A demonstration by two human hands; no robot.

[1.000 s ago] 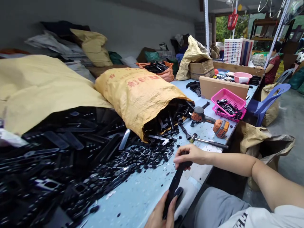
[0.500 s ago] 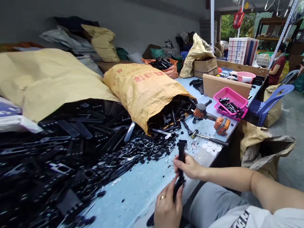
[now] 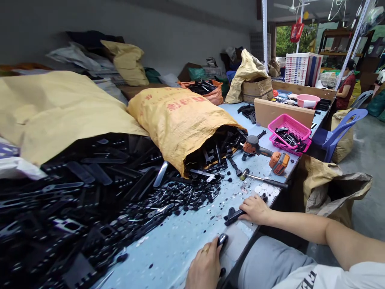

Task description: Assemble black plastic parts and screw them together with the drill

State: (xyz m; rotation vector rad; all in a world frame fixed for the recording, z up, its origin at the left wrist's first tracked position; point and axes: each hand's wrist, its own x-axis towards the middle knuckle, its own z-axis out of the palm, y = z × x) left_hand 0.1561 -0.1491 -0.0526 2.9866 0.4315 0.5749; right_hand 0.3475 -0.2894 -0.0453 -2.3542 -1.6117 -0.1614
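Note:
My right hand [image 3: 255,209] is closed over a long black plastic part [image 3: 233,217], which lies low on the blue tabletop near its edge. Both ends of that part stick out past the fingers. Nearer to me, my left hand [image 3: 205,265], with a ring on one finger, curls around a second black part [image 3: 222,240]; its rounded end shows by the fingertips and most of it is hidden. Beyond the right hand lie a hammer [image 3: 264,179] and an orange-and-grey cordless power tool [image 3: 264,152].
Loose black parts and screws [image 3: 186,194] heap up on the left, spilling from a yellow woven sack [image 3: 180,120] and a tan sack [image 3: 66,108]. A pink basket [image 3: 290,126] holds more parts. An open sack [image 3: 321,180] stands beside the table. A person [image 3: 345,86] sits far right.
The upright black part that both hands held has gone down onto the table under my right hand. My hands have moved apart, the left now on a separate black part.

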